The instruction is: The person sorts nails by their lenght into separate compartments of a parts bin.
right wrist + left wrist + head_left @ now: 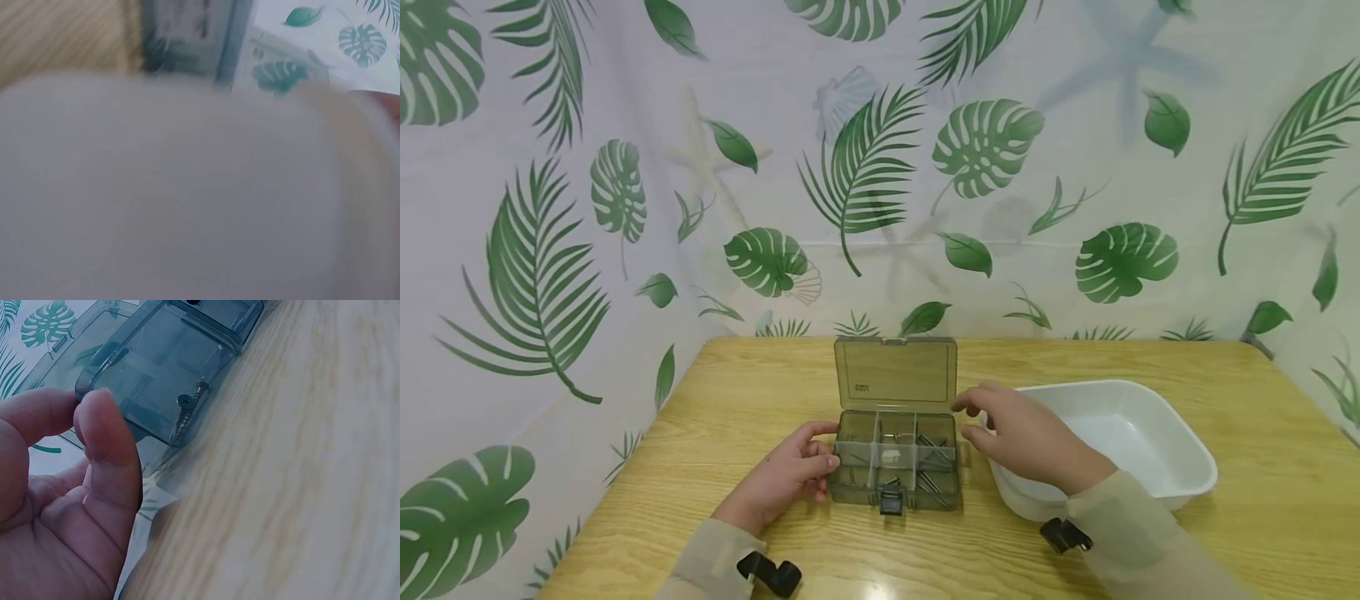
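A smoky see-through compartment box (844, 493) sits on the table with its hinged lid (897, 371) raised at the back. Dark screws (931, 485) lie in several compartments; two screws (187, 411) show through the wall in the left wrist view. My left hand (793, 475) grips the box's left side, thumb at the rim; the left wrist view has thumb and finger pinching a corner. My right hand (1033, 437) hovers just right of the box, over the near-left rim of a white basin (1176, 446), fingers bent loosely with nothing visible between them.
The basin stands close to the box's right and fills most of the right wrist view, blurred. A leaf-patterned cloth (880, 183) hangs behind and left of the wooden table (760, 375). Each sleeve carries a small black wrist device (769, 573).
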`<state>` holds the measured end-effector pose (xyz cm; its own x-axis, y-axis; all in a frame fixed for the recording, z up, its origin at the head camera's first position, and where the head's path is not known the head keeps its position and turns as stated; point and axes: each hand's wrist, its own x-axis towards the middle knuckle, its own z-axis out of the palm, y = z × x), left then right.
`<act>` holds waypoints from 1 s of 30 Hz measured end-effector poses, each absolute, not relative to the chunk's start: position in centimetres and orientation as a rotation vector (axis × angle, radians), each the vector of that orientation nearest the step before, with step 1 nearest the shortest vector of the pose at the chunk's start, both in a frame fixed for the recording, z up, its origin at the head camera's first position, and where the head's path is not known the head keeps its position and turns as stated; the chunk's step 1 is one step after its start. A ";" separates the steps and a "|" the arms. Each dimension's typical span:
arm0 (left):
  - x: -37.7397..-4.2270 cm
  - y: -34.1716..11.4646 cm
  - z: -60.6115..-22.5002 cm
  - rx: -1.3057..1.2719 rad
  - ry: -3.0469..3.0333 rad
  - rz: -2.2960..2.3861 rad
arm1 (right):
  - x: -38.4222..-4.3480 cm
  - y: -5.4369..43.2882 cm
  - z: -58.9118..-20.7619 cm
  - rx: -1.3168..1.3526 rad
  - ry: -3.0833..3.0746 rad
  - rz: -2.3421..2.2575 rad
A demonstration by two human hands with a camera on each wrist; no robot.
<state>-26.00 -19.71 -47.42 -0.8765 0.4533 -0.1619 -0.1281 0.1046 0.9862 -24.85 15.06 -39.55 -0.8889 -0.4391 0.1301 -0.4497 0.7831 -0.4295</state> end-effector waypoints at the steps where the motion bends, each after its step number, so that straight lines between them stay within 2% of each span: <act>1: -26.0 -19.7 -47.4 0.320 1.961 1.824 | -24.8 15.6 -39.6 0.720 -2.950 0.724; 14: -25.9 -19.6 -47.1 0.323 1.973 1.816 | -25.2 21.2 -42.9 0.702 -3.053 0.689; 30: -25.8 -19.6 -47.2 0.325 1.974 1.816 | -25.7 21.7 -44.2 0.718 -3.197 0.652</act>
<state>-25.84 -19.64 -47.17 -0.8774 0.4535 -0.1566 -0.1183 0.1119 0.9867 -25.74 21.67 -44.17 -0.8888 -0.4458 -0.1068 -0.3684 0.8332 -0.4123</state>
